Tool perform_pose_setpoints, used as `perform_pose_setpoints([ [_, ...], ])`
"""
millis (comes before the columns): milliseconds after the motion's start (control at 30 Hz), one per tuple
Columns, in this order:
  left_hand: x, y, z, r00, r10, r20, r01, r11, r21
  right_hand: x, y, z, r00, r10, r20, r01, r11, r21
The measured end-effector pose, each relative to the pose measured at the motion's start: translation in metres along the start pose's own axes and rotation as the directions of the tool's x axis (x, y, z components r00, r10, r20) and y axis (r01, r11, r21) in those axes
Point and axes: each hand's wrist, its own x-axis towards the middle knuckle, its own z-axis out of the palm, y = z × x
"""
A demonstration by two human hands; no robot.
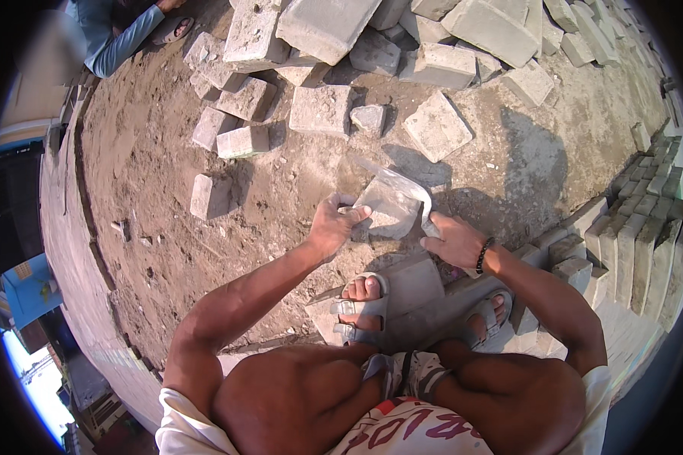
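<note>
A grey concrete block [385, 212] sits just in front of my feet. My left hand [339, 224] grips its left side with the thumb on the upper face. My right hand [449, 236] is closed on a pale metal tool [422, 199], whose curved part runs down into my fingers and whose flat blade reaches leftward over the block's upper edge. My sandalled feet stand on and beside grey slabs [413, 284] below the block.
Loose blocks [319, 110] and a rubble pile [326, 26] lie ahead on dirt. Stacked pavers [637, 243] line the right side. Another person's blue sleeve [121, 42] and sandalled foot [173, 29] are at upper left. A paved edge [76, 227] runs along the left.
</note>
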Motion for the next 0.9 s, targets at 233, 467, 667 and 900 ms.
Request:
perform_pose_setpoints([
  [233, -0.002, -0.001, -0.008, 1.0, -0.012, -0.024, 0.014, 0.996, 0.091, -0.021, -0.037, -0.017, 0.962, -0.179, -0.208, 0.208, 0.97, 0.129],
  [467, -0.002, -0.005, -0.011, 0.999, 0.01, -0.034, -0.008, 0.998, 0.062, -0.014, -0.051, -0.026, 0.982, -0.126, -0.141, 0.132, 0.991, 0.035],
  [667, 0.002, 0.0, -0.003, 1.0, 0.001, 0.02, -0.003, 0.997, 0.073, -0.018, 0.006, 0.013, 0.999, 0.04, -0.005, -0.04, 0.999, 0.005],
  [900, -0.006, 0.008, -0.006, 0.999, -0.03, -0.015, 0.032, 0.993, 0.112, -0.036, -0.048, -0.012, 0.97, -0.104, -0.221, 0.121, 0.991, 0.063],
])
